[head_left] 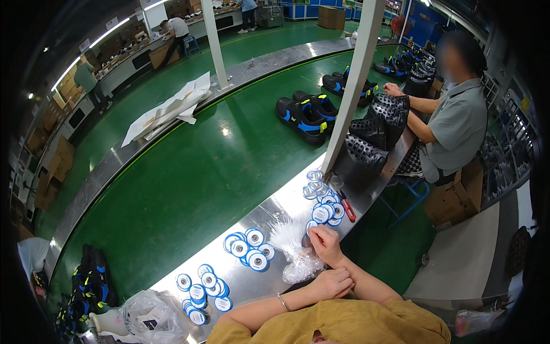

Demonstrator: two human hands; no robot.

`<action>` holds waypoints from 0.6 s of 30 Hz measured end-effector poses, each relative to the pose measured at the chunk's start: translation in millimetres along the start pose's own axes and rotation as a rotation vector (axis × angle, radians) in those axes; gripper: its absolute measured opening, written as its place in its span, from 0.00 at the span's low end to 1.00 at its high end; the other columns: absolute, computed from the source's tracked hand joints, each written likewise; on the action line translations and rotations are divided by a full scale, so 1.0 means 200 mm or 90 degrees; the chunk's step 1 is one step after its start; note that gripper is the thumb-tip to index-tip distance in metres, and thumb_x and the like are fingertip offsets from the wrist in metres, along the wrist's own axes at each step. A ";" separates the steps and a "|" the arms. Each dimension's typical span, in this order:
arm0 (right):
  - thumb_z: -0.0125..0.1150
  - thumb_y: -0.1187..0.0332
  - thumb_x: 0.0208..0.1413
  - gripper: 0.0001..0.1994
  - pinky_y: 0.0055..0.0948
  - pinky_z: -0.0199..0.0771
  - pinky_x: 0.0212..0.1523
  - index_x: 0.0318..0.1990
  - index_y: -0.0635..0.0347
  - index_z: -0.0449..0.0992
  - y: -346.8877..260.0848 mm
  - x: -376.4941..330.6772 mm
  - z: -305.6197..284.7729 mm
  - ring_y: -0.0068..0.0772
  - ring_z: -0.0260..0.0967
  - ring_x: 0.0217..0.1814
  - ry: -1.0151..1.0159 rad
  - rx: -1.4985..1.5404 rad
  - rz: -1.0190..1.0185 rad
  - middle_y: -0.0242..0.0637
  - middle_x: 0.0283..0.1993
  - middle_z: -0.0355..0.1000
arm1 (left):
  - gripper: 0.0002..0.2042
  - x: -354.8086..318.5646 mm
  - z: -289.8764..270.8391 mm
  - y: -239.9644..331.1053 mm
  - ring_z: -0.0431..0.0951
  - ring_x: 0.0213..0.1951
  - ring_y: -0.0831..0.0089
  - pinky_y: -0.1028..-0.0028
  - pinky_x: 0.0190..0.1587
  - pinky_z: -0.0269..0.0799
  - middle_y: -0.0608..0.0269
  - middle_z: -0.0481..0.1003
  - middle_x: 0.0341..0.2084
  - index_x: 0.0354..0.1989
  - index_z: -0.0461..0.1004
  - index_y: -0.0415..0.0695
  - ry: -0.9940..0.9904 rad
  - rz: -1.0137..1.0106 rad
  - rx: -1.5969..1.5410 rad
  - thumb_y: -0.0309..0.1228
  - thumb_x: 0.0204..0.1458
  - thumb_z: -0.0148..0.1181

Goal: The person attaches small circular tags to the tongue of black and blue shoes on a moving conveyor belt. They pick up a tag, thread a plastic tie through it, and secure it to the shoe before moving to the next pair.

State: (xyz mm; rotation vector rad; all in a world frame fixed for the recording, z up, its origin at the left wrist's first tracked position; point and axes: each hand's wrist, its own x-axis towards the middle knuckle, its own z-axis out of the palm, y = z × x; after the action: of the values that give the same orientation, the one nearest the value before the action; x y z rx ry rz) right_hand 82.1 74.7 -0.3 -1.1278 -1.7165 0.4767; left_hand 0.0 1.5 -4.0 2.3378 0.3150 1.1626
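Head view: your right hand (325, 243) curls beside the clear fastener bundle (299, 265), near the metal bench (260, 218)'s close edge, any pinch indiscernible; your left hand (332, 284) rests loosely curled over that forearm. Seemingly a pause; separating fasteners calls for uncrossed arms.

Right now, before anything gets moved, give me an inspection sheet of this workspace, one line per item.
Surface: shiny metal ledge beside a broad green surface.
Job's things: round blue-and-white tags in several overlapping piles; a bundle of fine whitish strands, with crinkled clear plastic at its near end.
Clutter: red-handled tool by the farthest pile; clear plastic bag at lower left.
Hands: right hand curled beside the strands, grip hidden; left hand close by the right wrist, fingers bent.
Cables: nothing seen.
Surroundings: black-and-blue shoes on the green surface; seated co-worker at right.
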 end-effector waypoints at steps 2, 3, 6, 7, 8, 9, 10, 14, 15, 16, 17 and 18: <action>0.59 0.77 0.54 0.02 0.33 0.64 0.23 0.33 0.67 0.74 -0.01 0.00 0.00 0.42 0.66 0.22 -0.001 0.000 0.003 0.43 0.24 0.68 | 0.07 0.00 0.00 0.00 0.71 0.28 0.66 0.72 0.27 0.70 0.62 0.67 0.23 0.25 0.69 0.42 0.002 0.000 -0.003 0.26 0.49 0.62; 0.59 0.77 0.54 0.02 0.33 0.64 0.23 0.33 0.67 0.74 -0.01 0.00 0.00 0.42 0.66 0.22 -0.002 0.000 0.004 0.43 0.24 0.68 | 0.07 0.00 0.00 0.00 0.71 0.28 0.66 0.72 0.27 0.70 0.62 0.67 0.23 0.25 0.69 0.42 0.003 0.000 -0.005 0.26 0.49 0.62; 0.59 0.77 0.54 0.02 0.33 0.64 0.23 0.33 0.67 0.74 -0.01 0.00 0.00 0.42 0.66 0.22 -0.003 0.004 0.007 0.43 0.24 0.68 | 0.07 0.00 0.00 0.00 0.71 0.28 0.66 0.72 0.27 0.70 0.62 0.67 0.23 0.25 0.70 0.41 0.000 -0.001 -0.006 0.26 0.49 0.62; 0.59 0.77 0.54 0.02 0.33 0.64 0.23 0.33 0.67 0.74 -0.01 0.00 0.00 0.42 0.66 0.22 -0.002 0.005 0.006 0.43 0.24 0.68 | 0.07 0.00 -0.01 0.00 0.71 0.28 0.66 0.72 0.27 0.70 0.62 0.67 0.23 0.25 0.70 0.41 -0.001 -0.001 -0.005 0.26 0.49 0.62; 0.59 0.77 0.54 0.02 0.33 0.64 0.23 0.33 0.67 0.74 -0.01 0.01 0.00 0.42 0.66 0.22 -0.001 0.005 0.004 0.43 0.24 0.68 | 0.07 0.01 -0.01 0.00 0.71 0.28 0.66 0.72 0.27 0.70 0.62 0.67 0.23 0.25 0.70 0.41 -0.001 -0.001 -0.004 0.26 0.49 0.62; 0.59 0.77 0.54 0.02 0.33 0.64 0.23 0.32 0.67 0.74 -0.01 0.01 0.00 0.42 0.67 0.22 0.001 0.006 0.003 0.43 0.24 0.68 | 0.07 0.01 -0.01 0.00 0.71 0.28 0.66 0.72 0.27 0.70 0.62 0.67 0.23 0.25 0.70 0.41 -0.002 0.000 -0.003 0.26 0.49 0.62; 0.59 0.77 0.54 0.02 0.33 0.64 0.23 0.32 0.67 0.74 -0.01 0.01 0.00 0.42 0.67 0.22 0.001 0.005 0.003 0.43 0.24 0.68 | 0.07 0.01 -0.01 0.00 0.71 0.28 0.66 0.72 0.27 0.70 0.62 0.67 0.23 0.25 0.70 0.41 -0.003 0.000 -0.003 0.26 0.49 0.62; 0.59 0.77 0.54 0.02 0.33 0.64 0.22 0.32 0.67 0.74 -0.01 0.01 0.00 0.42 0.67 0.22 -0.006 -0.002 0.006 0.43 0.24 0.68 | 0.07 0.01 -0.01 0.00 0.71 0.28 0.66 0.72 0.28 0.70 0.61 0.67 0.23 0.25 0.70 0.41 -0.001 -0.001 -0.006 0.26 0.48 0.62; 0.59 0.77 0.54 0.02 0.33 0.64 0.22 0.32 0.67 0.74 -0.02 0.01 0.00 0.42 0.66 0.22 -0.010 -0.005 0.008 0.43 0.24 0.68 | 0.07 0.01 -0.01 0.00 0.71 0.28 0.66 0.72 0.28 0.70 0.61 0.67 0.23 0.25 0.70 0.41 0.001 -0.001 -0.007 0.26 0.48 0.62; 0.59 0.77 0.54 0.02 0.33 0.63 0.22 0.32 0.67 0.74 -0.02 0.01 0.00 0.42 0.66 0.22 -0.006 -0.002 0.007 0.43 0.24 0.68 | 0.07 0.01 -0.01 0.00 0.71 0.28 0.66 0.72 0.28 0.70 0.61 0.67 0.23 0.25 0.70 0.41 0.000 0.000 -0.005 0.26 0.48 0.62; 0.59 0.77 0.54 0.02 0.33 0.63 0.22 0.32 0.67 0.74 -0.02 0.01 0.00 0.42 0.66 0.22 -0.003 0.000 0.007 0.43 0.23 0.68 | 0.07 0.00 -0.01 0.00 0.71 0.28 0.66 0.72 0.28 0.70 0.61 0.67 0.23 0.25 0.70 0.41 0.000 0.000 -0.004 0.26 0.48 0.62; 0.59 0.77 0.54 0.02 0.33 0.63 0.22 0.32 0.67 0.74 -0.02 0.01 0.00 0.41 0.66 0.22 0.000 0.003 0.006 0.43 0.23 0.68 | 0.07 0.00 0.00 0.00 0.71 0.28 0.66 0.72 0.28 0.70 0.61 0.67 0.23 0.25 0.70 0.41 -0.001 0.001 -0.002 0.26 0.48 0.62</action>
State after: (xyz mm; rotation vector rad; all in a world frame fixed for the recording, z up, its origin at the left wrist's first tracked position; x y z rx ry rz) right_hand 80.6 74.2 3.1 -1.1328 -1.7097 0.4857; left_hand -0.1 2.2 -3.2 2.3356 0.3109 1.1611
